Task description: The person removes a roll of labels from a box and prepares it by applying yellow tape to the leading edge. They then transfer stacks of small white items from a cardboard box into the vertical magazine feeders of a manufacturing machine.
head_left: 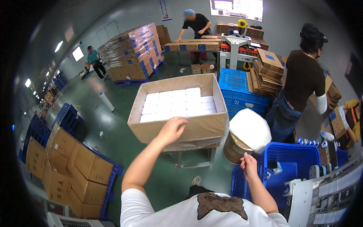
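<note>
A large cardboard box [181, 130] stands in front of me on a metal-legged stand, its top uncovered. White block-shaped packs [174, 102] lie in rows inside, with some bare space along the far right. At the near wall of the box is my left hand [173, 130], its fingers loosely bent and apart near the rim, with nothing seen in them. My right hand [248, 165] hovers between the round drum [236, 149] and a blue basket [293, 149]. Its fingers are curled in; whatever they may hold is hidden. A white bag or sheet [249, 126] covers the drum.
Blue crates [242, 87] and flattened cartons [266, 70] stand beyond the drum. A person in brown [302, 75] works at the right; another [197, 24] handles cardboard at the back. A wrapped pallet load [130, 53] and cartons [81, 170] stand left. Machine parts [306, 196] are near right.
</note>
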Demonstrator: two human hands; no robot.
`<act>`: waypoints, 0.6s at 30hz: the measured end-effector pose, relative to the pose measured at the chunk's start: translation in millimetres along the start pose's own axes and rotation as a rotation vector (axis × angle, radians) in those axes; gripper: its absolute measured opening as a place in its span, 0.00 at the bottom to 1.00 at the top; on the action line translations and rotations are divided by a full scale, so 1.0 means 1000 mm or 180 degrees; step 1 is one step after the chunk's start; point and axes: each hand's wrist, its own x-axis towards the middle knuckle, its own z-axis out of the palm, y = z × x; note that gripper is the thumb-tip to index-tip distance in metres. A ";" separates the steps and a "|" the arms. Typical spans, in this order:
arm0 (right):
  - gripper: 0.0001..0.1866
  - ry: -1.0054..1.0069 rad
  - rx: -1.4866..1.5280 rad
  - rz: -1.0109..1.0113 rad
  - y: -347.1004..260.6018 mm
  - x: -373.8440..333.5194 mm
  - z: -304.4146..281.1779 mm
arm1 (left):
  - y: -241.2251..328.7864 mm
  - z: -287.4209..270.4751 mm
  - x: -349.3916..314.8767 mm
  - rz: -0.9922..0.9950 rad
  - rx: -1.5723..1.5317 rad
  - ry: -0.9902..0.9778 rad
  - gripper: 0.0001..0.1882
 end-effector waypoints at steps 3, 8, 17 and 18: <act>0.14 -0.0038 0.0016 0.0194 0.017 0.020 0.028 | -0.069 -0.001 0.079 -0.0428 0.0350 -0.0673 0.11; 0.09 0.1004 -0.0141 0.0583 0.052 0.024 0.015 | -0.150 0.049 0.162 0.0040 0.0156 -0.2048 0.13; 0.06 0.2060 0.0361 0.0617 0.051 0.012 0.017 | -0.138 0.128 0.238 0.1952 0.0757 -0.4321 0.31; 0.06 0.2050 0.0352 0.0603 0.047 0.018 0.024 | -0.139 0.142 0.241 0.2123 0.1002 -0.4522 0.39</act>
